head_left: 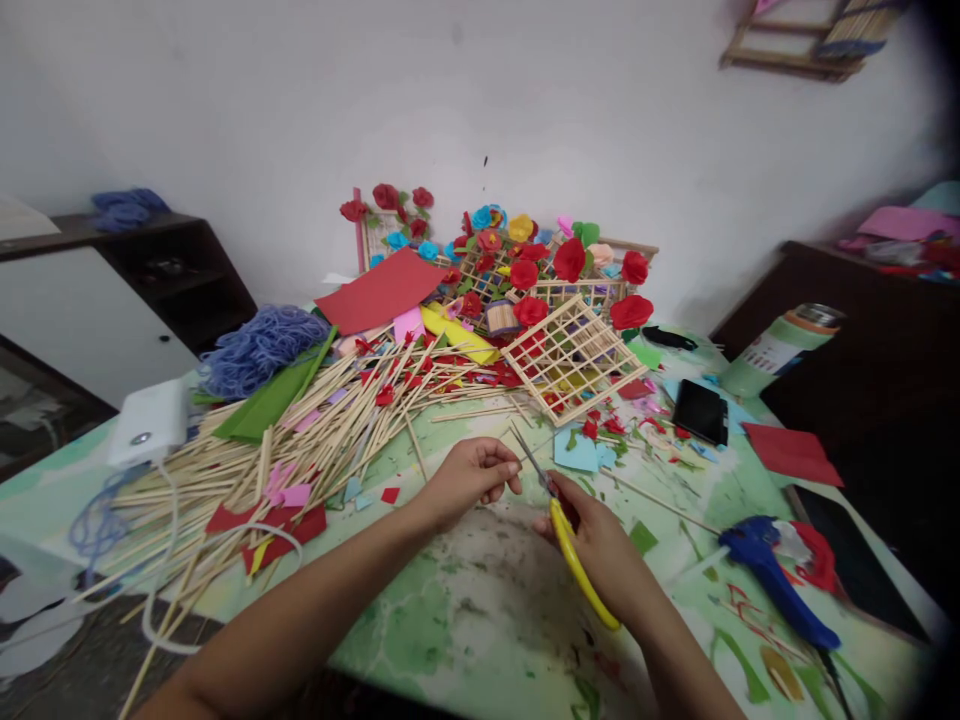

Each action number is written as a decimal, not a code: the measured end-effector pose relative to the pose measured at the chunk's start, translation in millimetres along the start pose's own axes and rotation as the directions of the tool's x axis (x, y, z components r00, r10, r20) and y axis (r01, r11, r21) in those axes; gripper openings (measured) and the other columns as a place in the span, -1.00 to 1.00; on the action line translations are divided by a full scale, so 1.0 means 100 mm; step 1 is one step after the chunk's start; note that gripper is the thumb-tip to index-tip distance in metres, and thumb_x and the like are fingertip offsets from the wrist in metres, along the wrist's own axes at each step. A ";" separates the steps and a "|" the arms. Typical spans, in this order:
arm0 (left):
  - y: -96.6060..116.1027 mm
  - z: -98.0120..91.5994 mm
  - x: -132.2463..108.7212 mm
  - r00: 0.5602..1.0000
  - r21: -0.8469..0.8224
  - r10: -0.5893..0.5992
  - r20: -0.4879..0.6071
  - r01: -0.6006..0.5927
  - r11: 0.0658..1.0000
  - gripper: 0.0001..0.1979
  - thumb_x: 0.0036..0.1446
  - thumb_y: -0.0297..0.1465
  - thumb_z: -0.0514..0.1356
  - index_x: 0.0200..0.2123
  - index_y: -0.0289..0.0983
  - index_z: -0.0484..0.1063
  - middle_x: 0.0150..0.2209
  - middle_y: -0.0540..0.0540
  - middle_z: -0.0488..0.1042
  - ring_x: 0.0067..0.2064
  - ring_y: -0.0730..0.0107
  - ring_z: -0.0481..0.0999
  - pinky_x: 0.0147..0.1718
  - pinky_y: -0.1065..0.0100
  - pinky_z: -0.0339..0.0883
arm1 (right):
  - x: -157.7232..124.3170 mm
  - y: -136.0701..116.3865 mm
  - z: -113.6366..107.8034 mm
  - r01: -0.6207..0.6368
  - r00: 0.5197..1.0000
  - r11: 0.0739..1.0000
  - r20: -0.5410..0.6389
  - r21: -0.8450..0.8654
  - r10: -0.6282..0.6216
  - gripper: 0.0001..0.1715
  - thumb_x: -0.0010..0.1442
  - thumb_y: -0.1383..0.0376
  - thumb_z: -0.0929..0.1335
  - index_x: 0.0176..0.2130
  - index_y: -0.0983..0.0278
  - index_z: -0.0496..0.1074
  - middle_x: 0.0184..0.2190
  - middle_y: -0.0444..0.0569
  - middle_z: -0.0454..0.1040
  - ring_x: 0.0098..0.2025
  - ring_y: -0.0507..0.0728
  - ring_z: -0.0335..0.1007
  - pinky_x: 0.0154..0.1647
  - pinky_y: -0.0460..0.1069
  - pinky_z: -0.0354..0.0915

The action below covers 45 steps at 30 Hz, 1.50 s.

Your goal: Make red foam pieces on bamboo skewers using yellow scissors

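Scissors (566, 540) gripped at yellow handle by right hand (592, 535), so that one's nearer. Long axis slants forward-left, tips just past fingertips of left hand (474, 482). Left's curled; can't tell if pinching anything tbh. Wooden lattice (576, 360) straight ahead of right.

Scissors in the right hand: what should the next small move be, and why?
I'd probably ease the left hand slightly away from the blades before closing the scissors. Its fingertips sit close beside the blades, the right hand grips the yellow handles, and whether the left fingers pinch anything is unclear.
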<state>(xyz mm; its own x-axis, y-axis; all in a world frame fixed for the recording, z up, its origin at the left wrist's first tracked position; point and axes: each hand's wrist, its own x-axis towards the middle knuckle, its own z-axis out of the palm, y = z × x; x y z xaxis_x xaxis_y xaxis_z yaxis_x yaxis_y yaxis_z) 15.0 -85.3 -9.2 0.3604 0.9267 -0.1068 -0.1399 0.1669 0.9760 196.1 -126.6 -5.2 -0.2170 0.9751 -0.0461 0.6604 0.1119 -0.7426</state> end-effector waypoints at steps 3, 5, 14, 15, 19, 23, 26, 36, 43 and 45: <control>-0.01 -0.02 0.01 1.000 0.029 0.009 0.011 -0.009 1.000 -0.76 -0.08 -0.29 0.22 -0.42 -0.37 0.34 -0.57 -0.07 0.44 -0.67 0.65 0.18 -0.70 0.55 0.02 | 0.03 0.05 -0.02 -0.003 1.000 1.000 -0.018 -0.011 0.002 -0.44 0.02 0.21 0.28 0.03 0.29 0.27 -0.34 -0.01 0.46 -0.29 0.16 0.36 -0.27 0.00 0.25; -0.02 -0.03 0.02 1.000 0.006 -0.005 0.024 0.005 1.000 -0.77 -0.09 -0.31 0.23 -0.43 -0.37 0.34 -0.58 -0.06 0.43 -0.68 0.67 0.17 -0.71 0.56 0.00 | 0.04 0.06 -0.01 -0.002 1.000 1.000 -0.020 -0.012 0.002 -0.46 0.02 0.19 0.28 0.01 0.30 0.29 -0.28 0.01 0.47 -0.26 0.16 0.37 -0.25 -0.01 0.25; -0.07 -0.04 0.05 0.999 -0.038 -0.009 0.038 0.010 0.999 -0.81 -0.08 -0.36 0.22 -0.42 -0.37 0.33 -0.59 -0.04 0.42 -0.67 0.67 0.18 -0.70 0.56 0.01 | 0.03 0.10 0.06 -0.006 1.000 0.998 -0.003 -0.069 0.006 -0.43 0.02 0.22 0.27 0.04 0.29 0.26 -0.30 -0.01 0.47 -0.32 0.13 0.36 -0.31 -0.03 0.24; -0.07 -0.03 0.05 0.999 -0.037 -0.004 0.036 0.005 0.999 -0.81 -0.08 -0.36 0.21 -0.42 -0.37 0.33 -0.58 -0.05 0.42 -0.67 0.67 0.18 -0.69 0.55 0.01 | 0.03 0.09 0.07 -0.004 1.000 0.997 0.007 -0.083 0.005 -0.42 0.01 0.23 0.27 0.05 0.28 0.25 -0.33 -0.03 0.47 -0.35 0.12 0.36 -0.33 -0.03 0.24; -0.05 -0.04 0.05 0.999 -0.046 0.029 0.036 -0.027 0.999 -0.79 -0.07 -0.34 0.22 -0.42 -0.38 0.33 -0.59 -0.04 0.41 -0.68 0.68 0.16 -0.70 0.56 -0.04 | 0.02 0.04 0.07 -0.002 1.000 0.986 -0.013 -0.169 0.000 -0.35 -0.03 0.24 0.28 0.09 0.26 0.21 -0.43 -0.08 0.42 -0.43 0.10 0.31 -0.40 -0.03 0.22; 0.08 -0.09 0.04 0.976 -0.129 0.207 -0.072 -0.215 0.968 -0.81 -0.04 -0.35 0.22 -0.41 -0.35 0.31 -0.61 0.01 0.39 -0.68 0.70 0.12 -0.69 0.56 -0.08 | 0.01 0.05 -0.02 0.037 0.993 0.971 -0.098 -0.235 -0.062 -0.26 -0.05 0.21 0.30 0.13 0.28 0.14 -0.26 0.01 0.39 -0.34 0.13 0.31 -0.32 0.00 0.22; 0.19 -0.15 0.03 0.874 -0.255 0.409 -0.261 -0.471 0.845 -0.82 -0.03 -0.38 0.23 -0.39 -0.29 0.27 -0.59 0.06 0.37 -0.64 0.68 0.16 -0.65 0.57 -0.03 | 0.03 0.12 -0.07 0.021 0.979 0.961 -0.187 -0.276 -0.076 -0.24 -0.03 0.17 0.30 0.14 0.29 0.10 -0.16 0.07 0.36 -0.24 0.17 0.30 -0.26 0.03 0.22; -0.04 -0.06 0.14 0.872 -0.304 0.429 -0.234 -0.485 0.820 -0.83 -0.02 -0.39 0.24 -0.37 -0.29 0.29 -0.57 0.02 0.41 -0.58 0.66 0.24 -0.56 0.56 0.08 | 0.13 0.37 0.00 -0.181 0.964 0.880 -0.257 -0.438 0.071 -0.24 -0.02 0.01 0.30 0.08 0.36 0.20 -0.07 0.16 0.38 -0.01 0.29 0.25 -0.08 0.06 0.17; 0.04 -0.19 0.19 0.889 -0.517 0.278 -0.364 -0.440 0.734 -0.86 -0.01 -0.47 0.22 -0.37 -0.29 0.28 -0.53 0.05 0.39 -0.56 0.70 0.29 -0.55 0.63 0.18 | 0.10 0.40 0.04 -0.172 0.973 0.892 -0.216 -0.417 0.087 -0.29 0.02 0.06 0.27 0.11 0.31 0.18 -0.09 0.12 0.40 -0.12 0.25 0.33 -0.24 0.04 0.22; 0.03 -0.24 0.22 0.912 -0.592 0.158 -0.379 -0.370 0.716 -0.89 0.00 -0.49 0.21 -0.38 -0.30 0.29 -0.49 0.03 0.41 -0.50 0.68 0.37 -0.48 0.64 0.26 | 0.10 0.38 0.06 -0.143 0.976 0.905 -0.208 -0.400 0.062 -0.31 0.02 0.08 0.27 0.10 0.31 0.20 -0.14 0.10 0.42 -0.18 0.22 0.35 -0.29 0.02 0.22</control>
<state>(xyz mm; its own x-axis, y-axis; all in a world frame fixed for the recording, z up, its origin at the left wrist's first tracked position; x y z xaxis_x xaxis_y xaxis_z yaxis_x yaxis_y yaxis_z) 0.5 -56.6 -13.3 -0.0430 0.9990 -0.0153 -0.7791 -0.0239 0.6265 215.2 -113.8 -38.1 -0.0212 0.9986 0.0477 0.9162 0.0385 -0.3988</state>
